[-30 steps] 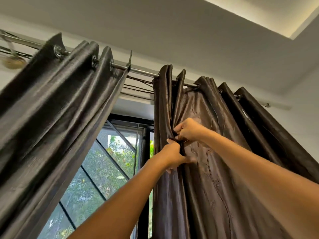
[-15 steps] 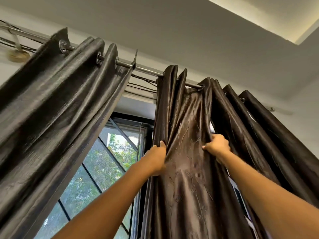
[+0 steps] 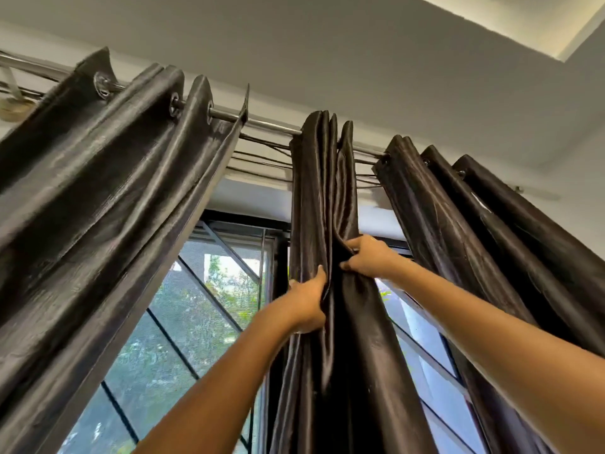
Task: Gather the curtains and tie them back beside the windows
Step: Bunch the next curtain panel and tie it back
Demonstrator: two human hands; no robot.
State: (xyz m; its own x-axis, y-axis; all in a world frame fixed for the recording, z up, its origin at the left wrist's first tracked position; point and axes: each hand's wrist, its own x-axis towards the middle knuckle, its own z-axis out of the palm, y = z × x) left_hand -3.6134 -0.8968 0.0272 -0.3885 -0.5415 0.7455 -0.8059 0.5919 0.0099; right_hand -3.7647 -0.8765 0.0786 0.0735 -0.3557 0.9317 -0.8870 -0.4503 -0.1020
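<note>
A dark brown satin curtain (image 3: 322, 204) hangs in tight folds from the metal rod (image 3: 265, 124) at the centre. My left hand (image 3: 306, 303) grips its left folds from the side, thumb up. My right hand (image 3: 368, 257) grips the right-hand fold just above and pulls it in against the bunch. Further folds of dark curtain (image 3: 458, 224) hang to the right, with a gap of window between them and the bunch. A grey-brown curtain (image 3: 98, 208) hangs bunched at the left.
A window (image 3: 203, 309) with black frame bars and greenery outside shows between the curtains. More window (image 3: 422, 348) shows right of the gathered bunch. Thin wires run under the rod. The white ceiling is close above.
My right hand has swept left with a fold, pressing it against the folds held by my left hand. The centre curtain is now narrower and window shows on its right.
</note>
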